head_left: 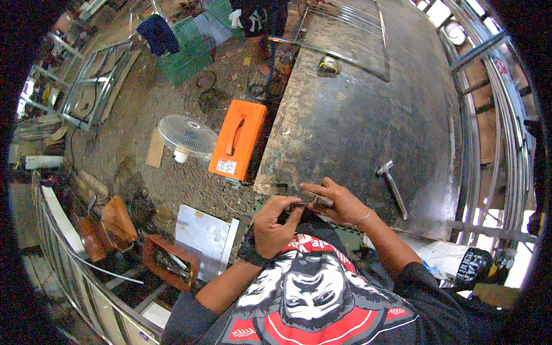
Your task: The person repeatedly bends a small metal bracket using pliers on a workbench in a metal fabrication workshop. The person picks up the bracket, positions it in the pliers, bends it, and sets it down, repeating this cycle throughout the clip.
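Note:
Both my hands meet in front of my chest at the near edge of the dark worktable. Between them is a small grey metal piece, too small to tell its exact kind. My left hand, with a dark watch at its wrist, pinches it between thumb and fingers. Curled against its other side is my right hand, its index finger stretched out to the left over the piece. A hammer lies on the table to the right of my right hand, its head pointing away.
Left of the table stand an orange case and a fan. A tape measure and a metal frame lie at the table's far end. A person is beyond. Metal bars line the right; a white panel leans lower left.

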Demonstrator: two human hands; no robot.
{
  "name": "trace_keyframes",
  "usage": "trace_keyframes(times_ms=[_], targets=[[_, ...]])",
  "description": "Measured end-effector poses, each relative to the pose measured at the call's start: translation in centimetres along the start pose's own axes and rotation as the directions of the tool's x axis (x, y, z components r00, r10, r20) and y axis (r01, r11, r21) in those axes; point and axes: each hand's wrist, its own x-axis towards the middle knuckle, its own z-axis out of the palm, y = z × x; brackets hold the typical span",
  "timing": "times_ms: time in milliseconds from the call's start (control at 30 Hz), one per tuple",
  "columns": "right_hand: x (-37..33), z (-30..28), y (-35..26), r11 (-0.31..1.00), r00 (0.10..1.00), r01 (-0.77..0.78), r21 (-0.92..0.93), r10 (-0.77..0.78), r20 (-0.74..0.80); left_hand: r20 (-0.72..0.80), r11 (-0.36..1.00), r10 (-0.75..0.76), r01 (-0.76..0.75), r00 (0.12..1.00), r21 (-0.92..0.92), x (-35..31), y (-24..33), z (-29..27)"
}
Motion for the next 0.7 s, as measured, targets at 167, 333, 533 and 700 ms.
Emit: trace_keyframes(times_ms=[167, 333, 533, 700], targets=[[0.2, -1.9, 1.6, 0.985, 0.987, 0.141, 0.096, -0.147, 0.058, -0.213, 0.996, -0.081, 0.089, 0.974, 0.027, -0.7, 0.7, 2.2], [0.2, -1.2, 6.4, 0.999, 0.997, -0.011, -0.037, 0.008, -0.071, -0.358, 0.998, -0.054, 0.066, 0.932, 0.023, 0.5, 1.3, 2.6], [2.0, 0.4, 14.5, 0.805, 0.905, -0.271, -0.529, 0.025, -0.425, -0.484, 0.997, 0.000, 0.035, 0.875, 0.063, -0.4, 1.6, 3.4], [2.7, 2.3, 19.4, 0.756, 0.893, -0.356, -0.549, 0.103, -0.437, -0.517, 0.996, 0.004, 0.042, 0.856, 0.078, -1.1, 1.8, 4.1]])
